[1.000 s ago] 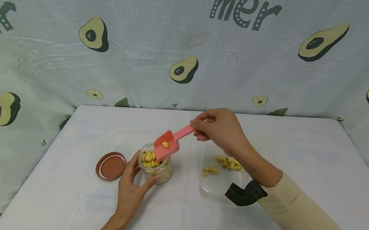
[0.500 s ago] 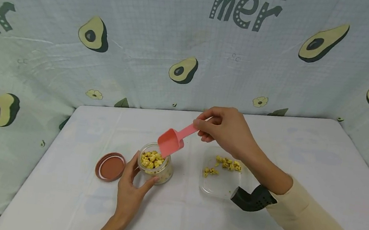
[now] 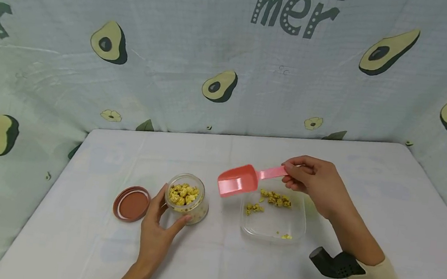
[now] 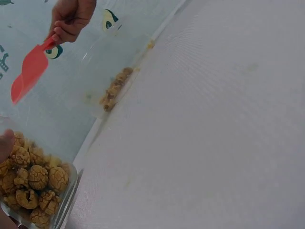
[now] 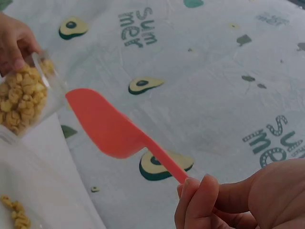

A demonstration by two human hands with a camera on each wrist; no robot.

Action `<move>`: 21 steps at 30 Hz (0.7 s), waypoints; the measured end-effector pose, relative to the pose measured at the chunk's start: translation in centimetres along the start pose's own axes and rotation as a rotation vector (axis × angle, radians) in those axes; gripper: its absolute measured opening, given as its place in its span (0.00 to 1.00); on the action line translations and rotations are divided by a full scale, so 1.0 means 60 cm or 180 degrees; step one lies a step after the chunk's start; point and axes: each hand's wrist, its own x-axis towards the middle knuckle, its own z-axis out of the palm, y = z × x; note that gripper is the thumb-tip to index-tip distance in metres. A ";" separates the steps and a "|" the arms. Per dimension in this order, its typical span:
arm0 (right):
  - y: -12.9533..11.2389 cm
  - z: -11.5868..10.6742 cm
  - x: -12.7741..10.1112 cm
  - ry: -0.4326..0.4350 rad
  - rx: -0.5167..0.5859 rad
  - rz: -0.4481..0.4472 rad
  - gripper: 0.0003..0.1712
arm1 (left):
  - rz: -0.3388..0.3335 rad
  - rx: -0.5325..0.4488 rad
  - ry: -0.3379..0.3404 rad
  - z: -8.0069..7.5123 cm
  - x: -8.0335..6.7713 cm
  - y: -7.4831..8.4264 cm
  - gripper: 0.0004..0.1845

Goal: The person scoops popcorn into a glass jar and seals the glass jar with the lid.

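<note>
My left hand [image 3: 157, 235] grips a clear glass jar [image 3: 200, 213] from its left and front sides; the jar stands upright on the table. Yellow popcorn [image 3: 183, 194] fills much of it, and the left wrist view shows the pieces [image 4: 38, 177] close up. My right hand [image 3: 318, 182] pinches the handle of a pink scoop [image 3: 239, 180], its bowl held in the air between the jar and a clear shallow plastic container [image 3: 271, 225]. No popcorn shows in the scoop's bowl. Several popcorn pieces [image 3: 276, 199] lie in the container, mostly toward its back.
A reddish-brown round lid [image 3: 132, 203] lies on the white-covered table [image 3: 208, 271], left of my left hand. Behind the table hangs a pale cloth [image 3: 162, 91] with avocado prints. A black wrist mount [image 3: 337, 264] sits on my right forearm.
The scoop has moved right, away from over the jar's rim toward the container, and its bowl has levelled out. The yellow piece seen in it earlier is gone. My left hand stays on the jar.
</note>
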 end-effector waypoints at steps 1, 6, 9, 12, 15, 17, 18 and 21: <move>0.009 -0.007 -0.001 0.0035 0.0003 0.0014 0.24 | -0.0002 0.0004 -0.0002 0.000 0.000 0.000 0.45; 0.053 -0.037 -0.011 0.0147 -0.0006 0.0103 0.23 | 0.0029 -0.0044 -0.0018 -0.002 -0.001 -0.013 0.45; 0.074 -0.054 -0.019 0.0108 -0.0100 0.0162 0.24 | 0.0029 -0.0064 -0.0024 -0.001 -0.001 -0.014 0.46; 0.090 -0.068 -0.029 0.0046 -0.0227 0.0201 0.25 | 0.0015 -0.0058 -0.0021 0.000 -0.002 -0.012 0.46; 0.101 -0.076 -0.038 0.0023 -0.0294 0.0236 0.25 | 0.0028 -0.0052 -0.0008 0.000 -0.002 -0.011 0.46; 0.106 -0.075 -0.041 0.0014 -0.0283 0.0257 0.25 | 0.0038 -0.0045 -0.0002 0.000 -0.002 -0.010 0.46; 0.108 -0.074 -0.042 0.0012 -0.0269 0.0266 0.25 | 0.0039 -0.0043 -0.0001 0.000 -0.002 -0.010 0.46; 0.110 -0.065 -0.043 -0.0029 -0.0257 0.0302 0.24 | 0.0020 -0.0040 0.0001 -0.001 -0.002 -0.009 0.46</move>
